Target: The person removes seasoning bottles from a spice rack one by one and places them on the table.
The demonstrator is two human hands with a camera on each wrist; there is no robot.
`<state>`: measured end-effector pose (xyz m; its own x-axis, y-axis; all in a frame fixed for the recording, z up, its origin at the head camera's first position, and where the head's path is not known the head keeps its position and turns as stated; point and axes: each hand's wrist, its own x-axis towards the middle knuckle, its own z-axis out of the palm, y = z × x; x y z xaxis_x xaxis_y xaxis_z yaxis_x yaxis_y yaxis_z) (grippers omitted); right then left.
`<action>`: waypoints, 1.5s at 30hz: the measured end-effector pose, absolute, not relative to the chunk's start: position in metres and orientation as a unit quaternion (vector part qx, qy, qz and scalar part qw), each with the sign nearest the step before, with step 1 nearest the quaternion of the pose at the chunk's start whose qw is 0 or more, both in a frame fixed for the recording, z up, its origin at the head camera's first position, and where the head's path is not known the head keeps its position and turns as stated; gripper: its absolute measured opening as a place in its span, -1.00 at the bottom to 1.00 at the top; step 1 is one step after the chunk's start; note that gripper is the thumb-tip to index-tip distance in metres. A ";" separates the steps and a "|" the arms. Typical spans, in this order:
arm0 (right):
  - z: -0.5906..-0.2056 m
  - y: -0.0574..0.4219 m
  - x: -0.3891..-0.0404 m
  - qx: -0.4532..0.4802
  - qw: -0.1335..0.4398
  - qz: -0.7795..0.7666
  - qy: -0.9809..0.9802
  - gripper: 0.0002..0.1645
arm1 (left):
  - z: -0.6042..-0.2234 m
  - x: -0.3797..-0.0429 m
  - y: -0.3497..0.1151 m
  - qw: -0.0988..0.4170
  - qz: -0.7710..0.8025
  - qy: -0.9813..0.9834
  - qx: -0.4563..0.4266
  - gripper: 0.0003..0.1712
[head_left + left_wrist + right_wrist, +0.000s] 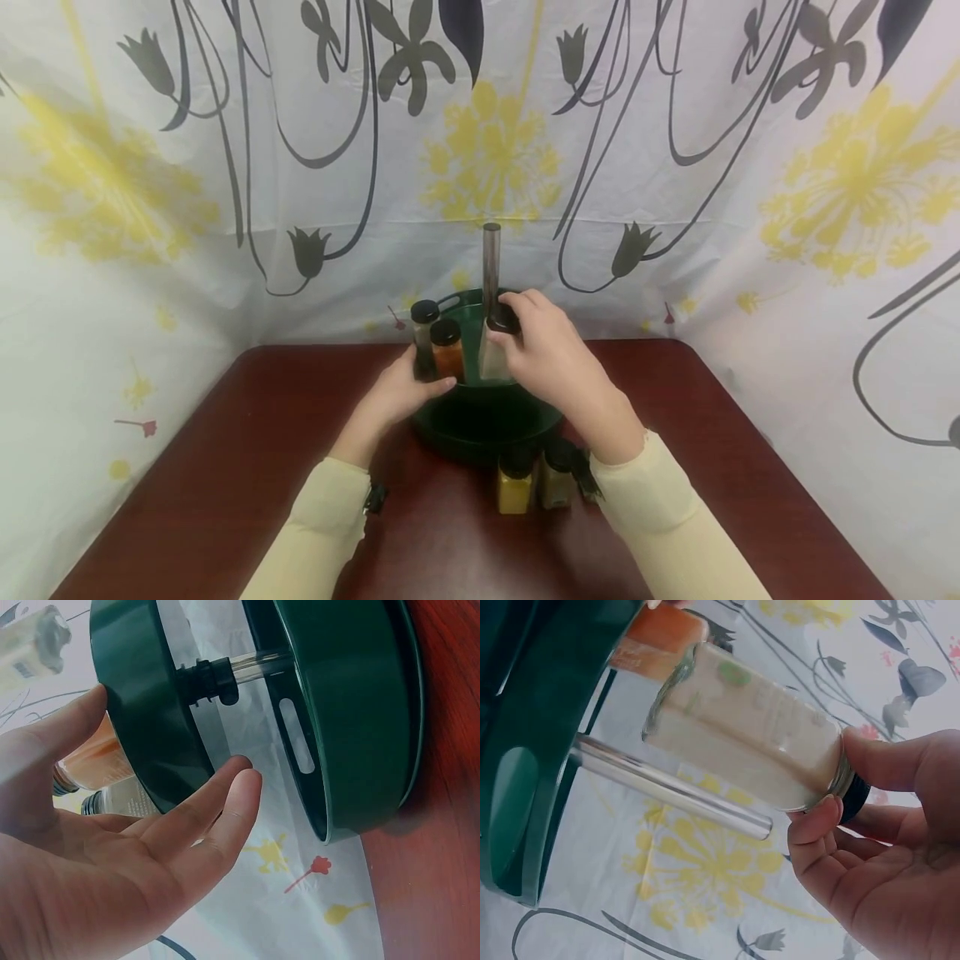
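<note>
Two jars [448, 361] are placed on the green rack [367, 727]; a pale jar [754, 727] is pinched by the right grip [551, 354], left grip [395, 390] spread; three near jars [514, 493] seemingly remain.

Jars [514, 493] on the table [300, 400], before the tray [461, 448]

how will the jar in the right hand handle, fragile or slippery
The jar looks like clear glass, so it may crack if dropped. Its smooth sides could slip, and the pale filling probably adds weight.
</note>
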<state>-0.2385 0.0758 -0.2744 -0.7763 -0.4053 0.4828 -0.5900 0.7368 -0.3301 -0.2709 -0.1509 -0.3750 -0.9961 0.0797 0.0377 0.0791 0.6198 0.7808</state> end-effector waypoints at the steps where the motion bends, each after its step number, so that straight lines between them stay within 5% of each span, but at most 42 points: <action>1: -0.274 0.076 -0.236 0.272 0.192 0.240 -0.912 -0.40 | -0.375 -0.271 -0.151 -0.001 0.434 0.900 0.045 0.03; 14: -0.285 0.073 -0.218 0.302 0.183 0.240 -0.904 -0.44 | -0.376 -0.271 -0.150 -0.012 0.435 0.899 0.048 -0.10; 22: -0.306 0.067 -0.209 0.324 0.131 0.243 -0.905 -0.47 | -0.376 -0.270 -0.150 -0.014 0.438 0.897 0.049 -0.15; 45: -0.353 0.054 -0.194 0.339 0.045 0.167 -0.925 -0.44 | -0.376 -0.268 -0.148 -0.020 0.433 0.900 0.041 -0.10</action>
<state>-0.1943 0.0540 -0.3530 -0.7664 -0.6116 0.1966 -0.6417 0.7146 -0.2783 -0.2678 -0.1483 -0.3759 -0.9959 0.0558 0.0718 0.0909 0.6225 0.7773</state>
